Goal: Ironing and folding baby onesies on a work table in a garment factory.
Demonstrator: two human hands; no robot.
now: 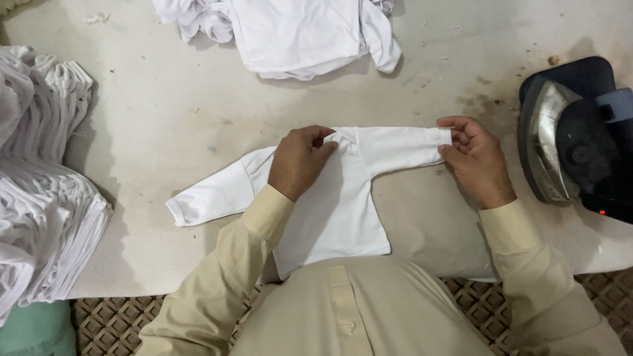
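Nearest the camera, a beige garment with a buttoned placket (pixel 346 310) is being worn, and a lattice-patterned floor mat (pixel 112 323) is being seen below the counter edge. A small white long-sleeved shirt (pixel 336 211) is being held flat on the pale, stained counter (pixel 158 125), its hem lying at the near edge and both sleeves being spread outward. The left hand (pixel 300 161) is being pressed on the collar area, its fingers (pixel 323 135) being pinched on the fabric at the neckline. The right hand (pixel 476 158) is being closed on the cuff of the right-side sleeve, the fingers gripping its end. Just beside that hand, a dark iron (pixel 570 142) is being rested tilted on its side, soleplate showing. At the left edge, a stack of folded white garments (pixel 46 191) is being kept. Farthest off, a loose heap of white shirts (pixel 290 33) is lying.
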